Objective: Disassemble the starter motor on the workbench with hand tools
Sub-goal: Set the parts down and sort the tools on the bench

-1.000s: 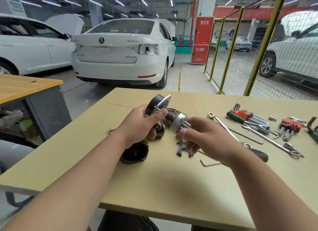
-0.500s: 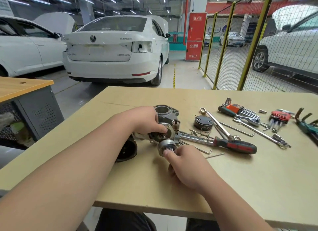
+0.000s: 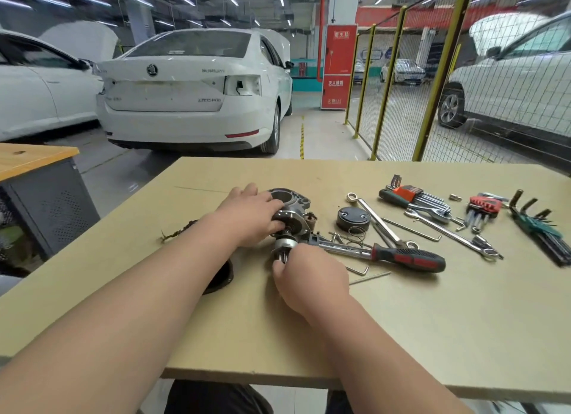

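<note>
Inside a vehicle workshop, a person works at a workbench (image 3: 432, 321) on a partly stripped starter motor assembly (image 3: 292, 220), which lies on the board a little toward ten o'clock from its centre. The left hand (image 3: 250, 216) reaches in from nine o'clock, fingers curled over the assembly's metal body in a grip. The right hand (image 3: 309, 277), coming from five o'clock, pinches the shaft end (image 3: 285, 244) with curled fingertips. A grey nose housing (image 3: 290, 196) sits just beside the assembly at twelve o'clock. A round black cap (image 3: 353, 218) and loose springs (image 3: 355, 233) lie at three o'clock, and a red-and-black-handled driver (image 3: 408, 259) at four o'clock. Wrenches (image 3: 448, 231) and hex key sets (image 3: 411, 193) spread toward two o'clock. A black casing (image 3: 224, 277) shows partly under the left forearm at seven o'clock. A white sedan (image 3: 191, 104) stands beyond the bench at twelve o'clock.
</note>
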`<action>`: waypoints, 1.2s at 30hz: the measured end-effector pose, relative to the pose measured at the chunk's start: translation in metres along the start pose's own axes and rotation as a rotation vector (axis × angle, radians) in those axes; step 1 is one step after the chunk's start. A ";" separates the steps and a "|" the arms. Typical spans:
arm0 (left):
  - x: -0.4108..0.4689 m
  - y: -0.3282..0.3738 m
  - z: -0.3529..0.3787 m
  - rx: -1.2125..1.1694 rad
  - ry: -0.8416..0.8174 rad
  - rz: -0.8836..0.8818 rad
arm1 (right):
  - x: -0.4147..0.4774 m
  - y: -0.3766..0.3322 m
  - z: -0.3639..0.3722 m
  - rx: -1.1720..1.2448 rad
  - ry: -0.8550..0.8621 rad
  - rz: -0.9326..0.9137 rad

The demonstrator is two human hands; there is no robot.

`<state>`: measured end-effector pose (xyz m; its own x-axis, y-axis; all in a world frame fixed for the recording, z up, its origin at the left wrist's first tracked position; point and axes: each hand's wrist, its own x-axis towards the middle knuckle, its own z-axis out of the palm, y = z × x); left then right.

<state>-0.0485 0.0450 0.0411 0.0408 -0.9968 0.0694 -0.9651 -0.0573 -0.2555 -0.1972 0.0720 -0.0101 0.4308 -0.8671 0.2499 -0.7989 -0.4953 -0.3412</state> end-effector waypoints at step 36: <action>-0.024 -0.020 0.017 -0.672 0.057 -0.586 | 0.046 0.182 -0.101 0.011 0.006 0.486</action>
<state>-0.0260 0.0693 0.0283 0.5796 -0.8123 0.0643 -0.7420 -0.4936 0.4537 -0.3651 -0.0522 0.0309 0.0065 -0.9979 0.0641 -0.9026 -0.0335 -0.4291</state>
